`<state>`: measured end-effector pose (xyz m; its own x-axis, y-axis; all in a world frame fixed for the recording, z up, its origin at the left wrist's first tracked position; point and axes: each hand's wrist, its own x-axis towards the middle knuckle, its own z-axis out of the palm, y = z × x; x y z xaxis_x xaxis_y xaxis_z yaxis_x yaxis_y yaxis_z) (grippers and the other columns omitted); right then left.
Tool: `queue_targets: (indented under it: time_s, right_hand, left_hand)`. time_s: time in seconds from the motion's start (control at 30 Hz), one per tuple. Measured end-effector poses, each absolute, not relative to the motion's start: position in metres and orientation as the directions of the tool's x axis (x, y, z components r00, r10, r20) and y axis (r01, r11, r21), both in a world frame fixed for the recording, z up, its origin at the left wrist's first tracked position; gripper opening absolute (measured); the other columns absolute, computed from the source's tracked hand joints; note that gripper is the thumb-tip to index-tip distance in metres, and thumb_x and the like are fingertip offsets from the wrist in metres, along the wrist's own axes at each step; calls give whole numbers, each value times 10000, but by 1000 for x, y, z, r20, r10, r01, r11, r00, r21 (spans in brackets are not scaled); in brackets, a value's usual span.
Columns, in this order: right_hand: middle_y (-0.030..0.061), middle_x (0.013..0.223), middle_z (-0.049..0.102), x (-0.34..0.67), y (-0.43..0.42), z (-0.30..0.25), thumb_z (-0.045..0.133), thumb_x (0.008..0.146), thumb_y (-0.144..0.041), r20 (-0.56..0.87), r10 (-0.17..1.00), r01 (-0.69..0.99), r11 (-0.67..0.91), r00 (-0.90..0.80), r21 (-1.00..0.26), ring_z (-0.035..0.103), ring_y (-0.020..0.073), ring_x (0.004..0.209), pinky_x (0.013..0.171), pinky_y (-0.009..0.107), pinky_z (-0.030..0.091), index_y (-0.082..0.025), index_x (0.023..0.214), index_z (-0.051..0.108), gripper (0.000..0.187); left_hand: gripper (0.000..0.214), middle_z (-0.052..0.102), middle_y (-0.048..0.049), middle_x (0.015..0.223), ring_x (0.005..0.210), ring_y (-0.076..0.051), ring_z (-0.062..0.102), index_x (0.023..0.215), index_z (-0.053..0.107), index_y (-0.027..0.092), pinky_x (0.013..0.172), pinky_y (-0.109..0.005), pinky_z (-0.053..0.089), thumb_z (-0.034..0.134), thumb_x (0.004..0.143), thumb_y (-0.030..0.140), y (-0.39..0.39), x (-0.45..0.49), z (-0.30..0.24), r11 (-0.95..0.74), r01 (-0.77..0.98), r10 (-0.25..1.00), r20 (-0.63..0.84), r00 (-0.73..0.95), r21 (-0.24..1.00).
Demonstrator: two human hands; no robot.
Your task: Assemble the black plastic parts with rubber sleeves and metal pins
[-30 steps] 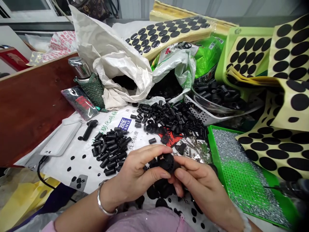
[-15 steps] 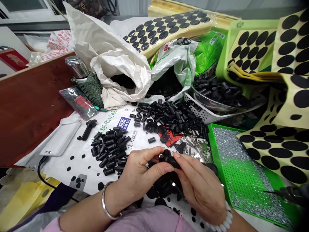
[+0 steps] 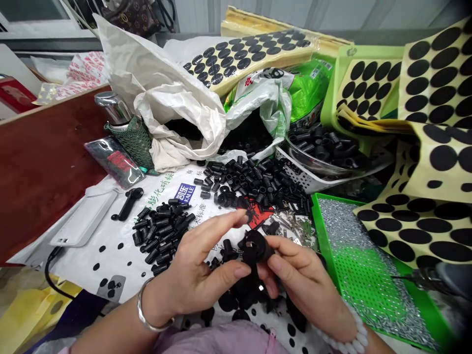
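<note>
Between the fingers and thumb of my right hand (image 3: 308,282) is a black plastic fitting (image 3: 255,247) with a round, hollow end facing up and a small shiny metal bit inside it. My left hand (image 3: 201,263) is open beside it, thumb and forefinger spread apart. Its thumb tip is close to the fitting; whether they touch, I cannot tell. Below the hands lie more black parts (image 3: 243,287), partly hidden. A heap of short black plastic tubes (image 3: 254,179) lies beyond my hands, and a smaller pile of black cylinders (image 3: 162,231) is to the left.
A green tray (image 3: 332,255) of small silvery screws is at right, with a power driver's tip (image 3: 409,278) over it. Sheets of black round stickers (image 3: 409,216) hang above. Bags (image 3: 206,115), a bowl (image 3: 313,157), a phone (image 3: 116,162) and a white power bank (image 3: 84,216) stand around.
My left fingers have come off the black fitting and spread apart. My right hand keeps the fitting, now turned with its hollow end showing. The view has shifted slightly.
</note>
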<state>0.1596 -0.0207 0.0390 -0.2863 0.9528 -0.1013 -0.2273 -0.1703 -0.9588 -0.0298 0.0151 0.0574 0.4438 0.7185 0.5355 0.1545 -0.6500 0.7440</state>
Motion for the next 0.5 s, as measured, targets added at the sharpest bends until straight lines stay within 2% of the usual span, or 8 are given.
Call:
queue_targets:
  time_s: [0.1, 0.2, 0.3, 0.37, 0.43, 0.5]
  right_hand:
    - [-22, 610, 559, 158, -20, 36, 530, 827, -360, -141, 909, -344, -287, -391, -894, 459, 30, 431, 399, 146, 344, -180, 1001, 581, 255]
    - [-17, 618, 558, 155, -23, 32, 534, 828, -341, -129, 914, -361, -278, -385, -890, 444, 28, 420, 394, 151, 333, -174, 1015, 590, 256]
    - [-21, 586, 556, 153, -31, 27, 534, 831, -298, -64, 968, -262, -129, -244, -956, 471, 56, 451, 426, 176, 382, -201, 1057, 592, 253]
    - [-16, 597, 578, 152, -36, 24, 527, 834, -247, 57, 991, -116, 43, -119, -992, 507, 80, 490, 470, 201, 431, -240, 1091, 594, 266]
    - [2, 718, 633, 151, -40, 21, 526, 828, -201, 193, 981, 41, 194, -23, -980, 555, 102, 555, 531, 226, 478, -295, 1125, 581, 317]
    - [7, 883, 653, 152, -41, 19, 533, 817, -170, 287, 958, 147, 280, 26, -949, 601, 126, 671, 607, 245, 508, -344, 1135, 568, 364]
  left_hand:
    - [489, 493, -129, 1276, 1154, -234, 478, 1310, 384, 155, 983, -360, 393, 519, 844, 215, 19, -33, 59, -664, 67, 631, 511, 583, 744]
    - [425, 563, -111, 1201, 1103, -206, 525, 1261, 453, 166, 947, -318, 427, 532, 844, 192, 22, -30, 62, -649, 50, 614, 483, 624, 760]
    - [418, 604, -110, 1133, 1060, -198, 553, 1235, 479, 165, 914, -305, 453, 566, 826, 176, 21, -26, 65, -668, 20, 595, 518, 614, 744]
    - [432, 598, -119, 1134, 1067, -201, 546, 1244, 466, 156, 921, -313, 450, 564, 823, 149, 17, -24, 67, -675, -4, 575, 529, 624, 738]
    - [442, 566, -123, 1174, 1100, -209, 520, 1253, 455, 163, 945, -330, 435, 553, 824, 126, 13, -23, 69, -648, -15, 576, 503, 645, 762]
    - [422, 529, -117, 1216, 1136, -216, 488, 1240, 469, 183, 964, -343, 418, 540, 829, 123, 10, -23, 70, -599, -22, 591, 461, 662, 800]
